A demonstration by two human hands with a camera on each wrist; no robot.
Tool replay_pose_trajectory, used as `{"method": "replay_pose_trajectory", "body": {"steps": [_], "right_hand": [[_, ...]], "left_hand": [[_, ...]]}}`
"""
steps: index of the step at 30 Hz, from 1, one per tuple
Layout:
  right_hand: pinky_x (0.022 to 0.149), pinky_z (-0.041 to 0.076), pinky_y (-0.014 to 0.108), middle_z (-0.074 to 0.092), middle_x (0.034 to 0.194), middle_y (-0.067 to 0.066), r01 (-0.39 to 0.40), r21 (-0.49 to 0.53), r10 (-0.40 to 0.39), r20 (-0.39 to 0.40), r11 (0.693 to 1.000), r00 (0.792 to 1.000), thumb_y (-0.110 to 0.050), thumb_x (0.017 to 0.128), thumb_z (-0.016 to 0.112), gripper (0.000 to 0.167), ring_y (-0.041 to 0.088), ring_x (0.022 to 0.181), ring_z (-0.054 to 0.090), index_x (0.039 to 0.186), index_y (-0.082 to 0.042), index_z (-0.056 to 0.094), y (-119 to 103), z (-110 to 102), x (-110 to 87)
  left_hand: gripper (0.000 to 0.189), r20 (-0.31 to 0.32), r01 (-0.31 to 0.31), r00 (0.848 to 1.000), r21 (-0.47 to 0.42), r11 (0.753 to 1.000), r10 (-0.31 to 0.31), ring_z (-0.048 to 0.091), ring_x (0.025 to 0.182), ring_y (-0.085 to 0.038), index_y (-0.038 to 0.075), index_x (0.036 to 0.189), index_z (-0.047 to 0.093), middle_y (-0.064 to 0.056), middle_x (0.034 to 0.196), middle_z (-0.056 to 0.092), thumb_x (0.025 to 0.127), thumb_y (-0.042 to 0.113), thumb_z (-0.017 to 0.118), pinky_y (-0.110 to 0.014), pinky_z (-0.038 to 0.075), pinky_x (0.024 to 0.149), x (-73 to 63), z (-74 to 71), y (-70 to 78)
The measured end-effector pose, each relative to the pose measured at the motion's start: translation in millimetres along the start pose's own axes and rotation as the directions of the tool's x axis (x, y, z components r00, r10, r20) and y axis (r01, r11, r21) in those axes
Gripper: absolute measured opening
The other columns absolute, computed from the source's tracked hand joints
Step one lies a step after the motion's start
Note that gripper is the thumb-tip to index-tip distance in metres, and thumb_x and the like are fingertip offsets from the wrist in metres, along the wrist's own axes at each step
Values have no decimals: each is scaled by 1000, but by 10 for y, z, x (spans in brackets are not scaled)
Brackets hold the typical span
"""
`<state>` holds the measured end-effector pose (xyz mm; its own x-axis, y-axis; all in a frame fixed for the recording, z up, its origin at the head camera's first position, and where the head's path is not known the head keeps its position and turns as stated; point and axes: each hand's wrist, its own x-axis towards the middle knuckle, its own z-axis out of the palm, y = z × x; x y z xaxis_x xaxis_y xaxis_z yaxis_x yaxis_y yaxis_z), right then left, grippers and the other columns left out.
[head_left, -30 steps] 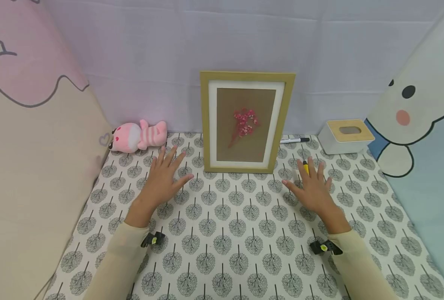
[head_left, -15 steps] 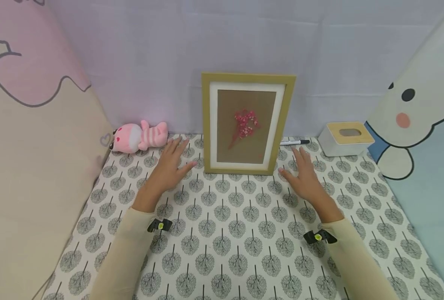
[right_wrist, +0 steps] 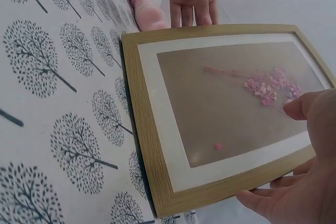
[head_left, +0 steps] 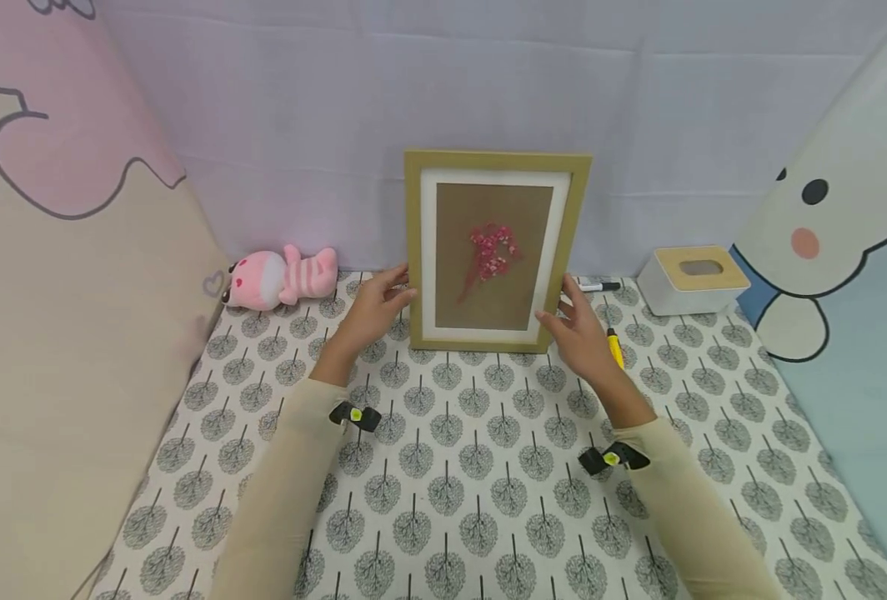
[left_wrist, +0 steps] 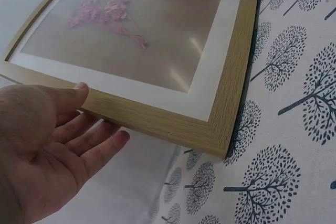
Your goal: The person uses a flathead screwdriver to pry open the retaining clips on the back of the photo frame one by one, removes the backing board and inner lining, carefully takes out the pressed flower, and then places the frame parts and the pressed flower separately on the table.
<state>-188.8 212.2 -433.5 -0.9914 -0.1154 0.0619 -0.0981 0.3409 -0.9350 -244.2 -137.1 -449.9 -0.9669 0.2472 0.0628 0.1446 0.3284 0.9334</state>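
Thumb in front, fingers behind, the left hand (head_left: 372, 308) pinches one side of the picture frame (head_left: 496, 254), standing at upper centre of the head view; the right hand (head_left: 580, 337) straddles the opposite side, its clamping unclear. Pink plush toy (head_left: 282, 279) lies left of centre, yellow marker (head_left: 615, 348) right.

The frame (head_left: 493, 258) stands on the bench (head_left: 473, 467) between left grip (head_left: 374, 307) and right grip (head_left: 580, 337). Left of the left grip: a plush toy (head_left: 278, 279); beyond the right grip, a pen (head_left: 601, 287); farther right, a tissue box (head_left: 689, 283).
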Motion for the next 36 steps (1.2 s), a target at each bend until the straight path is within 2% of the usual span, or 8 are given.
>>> {"method": "replay_pose_trajectory", "body": {"steps": [4, 9, 13, 18, 23, 27, 30, 36], "right_hand": [[126, 40, 54, 18, 178, 12, -29, -4, 29, -13, 1000, 1000, -20, 107, 61, 83, 38, 160, 33, 171, -16, 8, 10, 52, 35], [126, 40, 50, 20, 178, 9, -26, 63, 28, -20, 998, 999, -19, 107, 60, 81, 35, 160, 34, 171, -18, 10, 15, 72, 74], [129, 37, 50, 22, 177, 9, -47, 125, 51, -28, 991, 998, -15, 106, 61, 82, 35, 160, 35, 171, -20, 12, 18, 83, 89], [132, 30, 53, 18, 179, 8, -87, 139, 86, 17, 986, 996, -18, 106, 63, 86, 34, 163, 29, 172, -20, 8, 9, 103, 67], [132, 29, 54, 16, 179, 7, -98, 80, 93, 60, 992, 994, -28, 107, 63, 88, 34, 164, 26, 172, -20, 4, -22, 113, -3], [131, 30, 56, 16, 179, 9, -78, 97, 69, 97, 992, 993, -22, 107, 61, 86, 37, 163, 26, 172, -18, 5, -106, 157, -139], [129, 34, 56, 17, 178, 11, -33, 128, 17, 129, 991, 992, -15, 107, 61, 84, 40, 162, 28, 171, -14, 7, -238, 237, -263], [119, 47, 37, 27, 175, 11, 59, 180, -88, 156, 982, 984, -11, 104, 65, 78, 39, 158, 38, 169, -11, 22, -564, 479, -453]], "left_hand": [[57, -35, 20, 999, -10, 1000, -20, 68, 128, -37, 2, 155, 50, -22, 146, 63, 102, 10, 70, -43, 60, 107, 28, 5, 4], [51, -40, -14, 999, -21, 1000, 13, 72, 119, -36, 3, 148, 57, -19, 135, 68, 99, 6, 72, -36, 65, 93, -61, -24, 102], [49, -36, -54, 998, 8, 999, 54, 72, 117, -34, 4, 145, 61, -17, 131, 70, 98, 7, 74, -34, 65, 88, -225, -43, 329], [40, -83, -105, 990, 96, 990, 113, 72, 116, -35, 1, 136, 64, -18, 124, 72, 98, 5, 73, -44, 63, 94, -484, -29, 635], [37, -187, -90, 975, 167, 982, 121, 73, 113, -35, 0, 133, 64, -18, 124, 72, 98, 4, 72, -49, 62, 95, -686, -29, 788], [38, -227, -102, 964, 180, 978, 142, 73, 110, -35, -3, 133, 64, -20, 123, 72, 96, 2, 74, -48, 62, 95, -801, -17, 791], [38, -273, -129, 944, 204, 970, 183, 74, 107, -36, -4, 131, 64, -21, 117, 73, 94, -1, 75, -49, 59, 99, -873, -4, 780], [38, -346, -152, 911, 227, 962, 226, 72, 106, -36, -4, 128, 65, -20, 111, 73, 93, -1, 76, -52, 53, 105, -983, 53, 770]]}}
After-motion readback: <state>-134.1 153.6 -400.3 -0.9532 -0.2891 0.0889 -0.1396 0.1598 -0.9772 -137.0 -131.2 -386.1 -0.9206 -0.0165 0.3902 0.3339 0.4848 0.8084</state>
